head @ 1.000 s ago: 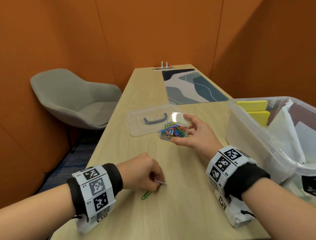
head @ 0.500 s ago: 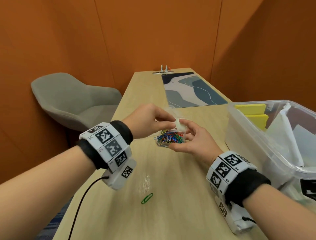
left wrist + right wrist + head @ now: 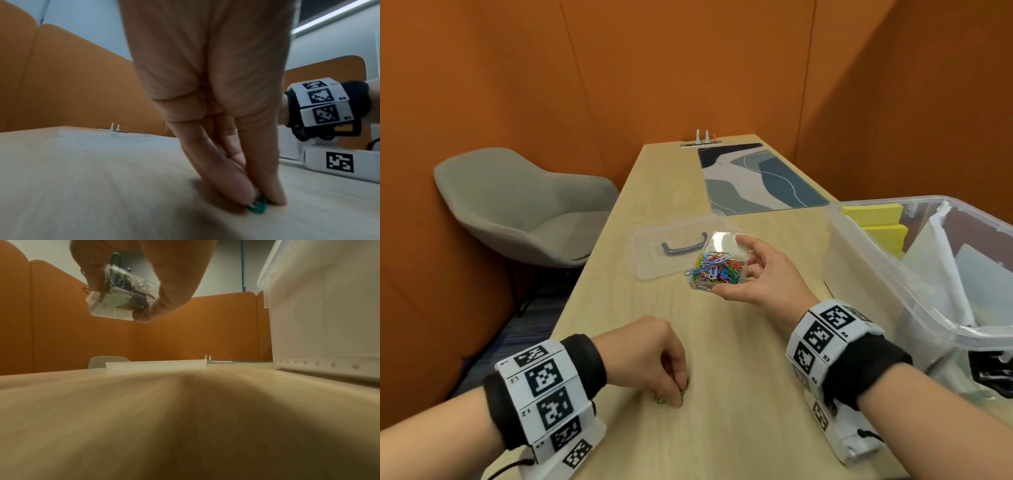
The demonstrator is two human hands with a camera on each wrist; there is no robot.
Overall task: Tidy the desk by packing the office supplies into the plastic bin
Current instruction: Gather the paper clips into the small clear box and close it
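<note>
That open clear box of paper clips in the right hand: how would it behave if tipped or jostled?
The clear box looks light and rigid. It is open and heaped, with clips overhanging its edge, so tilting would probably spill some. The right hand pinches it by its sides, so it may slip.

1. A long light-wood desk (image 3: pixel 726 404) carries everything.
2. A large clear plastic bin (image 3: pixel 859 260) stands at its right edge.
3. A flat clear lid with a dark handle (image 3: pixel 654 263) lies mid-desk.
4. A patterned blue-grey desk mat (image 3: pixel 756 178) lies beyond it.
5. A green paper clip (image 3: pixel 319 207) lies near the front.

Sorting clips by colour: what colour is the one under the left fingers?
Green paper clip, clearest in left wrist view.
</note>
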